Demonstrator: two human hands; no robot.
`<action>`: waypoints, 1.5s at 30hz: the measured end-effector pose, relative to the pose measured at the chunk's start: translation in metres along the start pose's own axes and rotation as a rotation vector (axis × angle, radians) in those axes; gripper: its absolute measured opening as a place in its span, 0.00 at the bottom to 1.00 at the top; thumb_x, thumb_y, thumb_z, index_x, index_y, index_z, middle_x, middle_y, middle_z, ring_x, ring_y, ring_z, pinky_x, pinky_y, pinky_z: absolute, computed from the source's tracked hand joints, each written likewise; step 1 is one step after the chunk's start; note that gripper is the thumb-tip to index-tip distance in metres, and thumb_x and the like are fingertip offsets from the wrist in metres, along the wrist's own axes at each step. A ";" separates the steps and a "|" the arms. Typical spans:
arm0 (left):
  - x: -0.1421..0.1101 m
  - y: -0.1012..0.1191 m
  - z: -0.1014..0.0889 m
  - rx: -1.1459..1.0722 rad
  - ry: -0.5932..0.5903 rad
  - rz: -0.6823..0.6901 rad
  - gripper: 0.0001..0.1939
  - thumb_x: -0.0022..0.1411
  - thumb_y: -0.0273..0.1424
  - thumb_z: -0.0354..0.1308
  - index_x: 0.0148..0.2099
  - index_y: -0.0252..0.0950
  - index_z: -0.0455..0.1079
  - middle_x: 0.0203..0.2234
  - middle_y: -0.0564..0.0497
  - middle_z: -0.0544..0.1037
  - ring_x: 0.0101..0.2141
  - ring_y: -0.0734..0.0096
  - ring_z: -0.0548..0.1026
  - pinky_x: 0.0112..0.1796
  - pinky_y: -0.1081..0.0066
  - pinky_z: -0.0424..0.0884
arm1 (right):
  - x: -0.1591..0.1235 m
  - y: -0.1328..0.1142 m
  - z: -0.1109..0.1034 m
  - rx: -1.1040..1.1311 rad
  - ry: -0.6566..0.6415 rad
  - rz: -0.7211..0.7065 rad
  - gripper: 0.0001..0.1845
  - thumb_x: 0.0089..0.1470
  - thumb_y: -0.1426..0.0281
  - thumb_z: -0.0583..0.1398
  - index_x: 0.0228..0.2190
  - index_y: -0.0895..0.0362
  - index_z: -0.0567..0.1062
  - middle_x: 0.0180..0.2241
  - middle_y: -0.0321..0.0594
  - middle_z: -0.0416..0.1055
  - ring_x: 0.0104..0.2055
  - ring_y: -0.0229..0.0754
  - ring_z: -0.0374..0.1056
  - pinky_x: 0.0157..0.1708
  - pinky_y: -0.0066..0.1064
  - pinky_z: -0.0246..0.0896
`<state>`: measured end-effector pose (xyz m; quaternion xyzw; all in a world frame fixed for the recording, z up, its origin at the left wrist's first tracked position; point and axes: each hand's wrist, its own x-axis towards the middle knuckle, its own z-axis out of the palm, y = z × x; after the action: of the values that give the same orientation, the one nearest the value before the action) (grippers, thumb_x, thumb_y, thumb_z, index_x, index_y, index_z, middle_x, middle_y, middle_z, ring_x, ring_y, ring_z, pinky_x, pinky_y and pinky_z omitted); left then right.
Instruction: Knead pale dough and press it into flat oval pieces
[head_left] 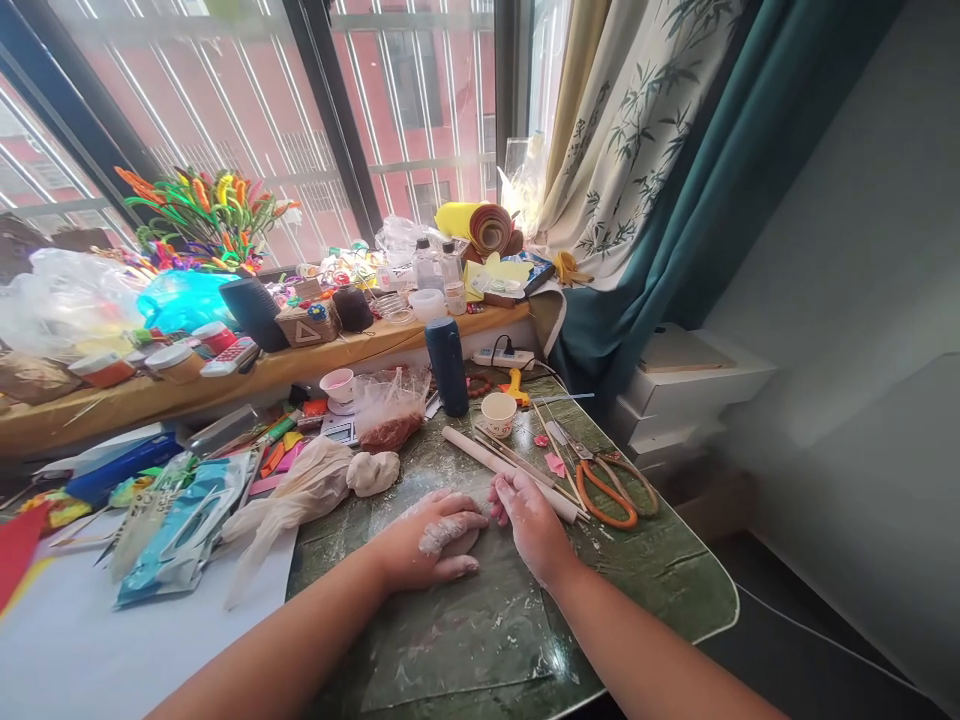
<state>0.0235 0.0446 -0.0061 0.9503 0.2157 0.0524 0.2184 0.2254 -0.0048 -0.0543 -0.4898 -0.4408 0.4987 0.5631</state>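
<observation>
My left hand (435,535) lies palm down on the dark green table, fingers stretched out and smeared with white paste. Between its thumb and forefinger shows a pale patch, perhaps flattened clay, mostly covered by the hand. Just right of it, my right hand (529,520) is closed with its fingers curled together; whatever they hold is hidden. A pale rolling pin (487,458) and thin sticks lie beyond the right hand. Orange-handled scissors (607,490) rest to its right. Past my left hand sits a whitish lump of clay (373,473) beside a crumpled plastic bag (300,480).
A dark blue bottle (446,368), a paper cup (499,413), a yellow glue gun (515,388) and a bag of brown material (391,425) stand at the back. Craft supplies crowd the windowsill (390,345). White paper (187,640) and packets lie left. The table's edge curves at right.
</observation>
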 end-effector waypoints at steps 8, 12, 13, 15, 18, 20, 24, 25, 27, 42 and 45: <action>-0.004 -0.017 -0.018 -0.007 -0.085 0.017 0.46 0.54 0.58 0.65 0.70 0.49 0.60 0.63 0.41 0.70 0.62 0.43 0.68 0.62 0.49 0.62 | 0.003 0.004 0.000 0.027 -0.014 0.004 0.20 0.63 0.48 0.54 0.35 0.51 0.70 0.33 0.37 0.69 0.32 0.43 0.66 0.33 0.35 0.64; 0.003 -0.021 -0.017 0.015 -0.153 0.010 0.41 0.56 0.59 0.62 0.67 0.48 0.65 0.59 0.41 0.74 0.56 0.45 0.73 0.57 0.53 0.68 | 0.002 0.005 0.001 -0.042 0.014 0.011 0.19 0.64 0.50 0.53 0.34 0.51 0.70 0.32 0.37 0.69 0.32 0.44 0.65 0.33 0.36 0.63; 0.004 -0.021 -0.015 0.024 -0.155 0.006 0.40 0.57 0.58 0.61 0.67 0.47 0.65 0.59 0.41 0.74 0.56 0.46 0.73 0.57 0.53 0.67 | 0.002 0.005 0.002 -0.064 0.019 0.011 0.19 0.64 0.50 0.53 0.33 0.51 0.70 0.31 0.37 0.69 0.32 0.44 0.65 0.33 0.36 0.63; 0.005 -0.020 -0.010 0.031 -0.138 -0.009 0.38 0.60 0.56 0.60 0.67 0.46 0.65 0.59 0.41 0.73 0.56 0.47 0.73 0.58 0.52 0.66 | 0.001 0.004 0.003 -0.102 0.011 0.008 0.19 0.64 0.51 0.53 0.34 0.51 0.70 0.31 0.37 0.69 0.31 0.44 0.65 0.33 0.36 0.63; 0.003 -0.020 -0.001 0.027 -0.085 -0.029 0.36 0.60 0.54 0.62 0.65 0.46 0.66 0.59 0.42 0.73 0.57 0.48 0.72 0.60 0.53 0.64 | -0.001 0.003 0.005 -0.145 0.010 -0.013 0.19 0.64 0.51 0.53 0.33 0.52 0.70 0.31 0.37 0.69 0.32 0.45 0.66 0.34 0.36 0.64; 0.001 -0.019 0.003 0.018 -0.055 -0.032 0.35 0.59 0.54 0.63 0.65 0.46 0.67 0.59 0.42 0.73 0.57 0.48 0.72 0.60 0.53 0.64 | -0.001 0.003 0.006 -0.163 0.015 -0.025 0.19 0.64 0.51 0.53 0.33 0.52 0.70 0.31 0.36 0.69 0.33 0.44 0.67 0.35 0.35 0.65; -0.009 -0.020 0.001 -0.035 0.006 -0.080 0.42 0.54 0.56 0.65 0.67 0.46 0.64 0.61 0.40 0.70 0.59 0.46 0.70 0.60 0.51 0.64 | -0.001 0.004 0.003 -0.147 0.007 -0.042 0.20 0.64 0.50 0.52 0.36 0.53 0.71 0.31 0.37 0.71 0.33 0.44 0.68 0.34 0.34 0.67; -0.014 -0.020 -0.001 -0.051 0.033 -0.108 0.47 0.52 0.57 0.66 0.69 0.46 0.61 0.63 0.39 0.68 0.60 0.44 0.68 0.60 0.49 0.63 | -0.001 0.003 0.003 -0.152 0.008 -0.053 0.20 0.64 0.51 0.51 0.37 0.53 0.71 0.32 0.38 0.72 0.33 0.44 0.69 0.34 0.34 0.68; -0.025 -0.021 -0.007 -0.073 0.071 -0.161 0.54 0.47 0.57 0.70 0.71 0.45 0.57 0.65 0.38 0.66 0.63 0.41 0.64 0.62 0.47 0.60 | -0.007 0.003 0.002 -0.237 0.020 -0.104 0.19 0.65 0.53 0.50 0.42 0.54 0.71 0.36 0.41 0.74 0.37 0.46 0.72 0.38 0.37 0.71; -0.060 -0.018 0.020 -0.197 0.358 -0.326 0.25 0.54 0.39 0.72 0.53 0.41 0.74 0.46 0.47 0.78 0.48 0.58 0.76 0.52 0.58 0.73 | -0.047 0.032 0.042 -1.072 -0.084 -0.374 0.41 0.53 0.63 0.65 0.65 0.57 0.62 0.64 0.52 0.64 0.67 0.64 0.57 0.65 0.58 0.52; -0.063 -0.022 0.021 -0.209 0.374 -0.281 0.32 0.51 0.41 0.73 0.57 0.42 0.71 0.53 0.44 0.76 0.54 0.53 0.73 0.57 0.54 0.69 | -0.046 0.035 0.038 -1.086 -0.090 -0.391 0.37 0.56 0.62 0.64 0.64 0.57 0.64 0.64 0.52 0.65 0.67 0.63 0.58 0.65 0.58 0.54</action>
<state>-0.0381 0.0267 -0.0352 0.8568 0.3760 0.2185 0.2770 0.1783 -0.0452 -0.0840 -0.5962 -0.7396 0.1080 0.2932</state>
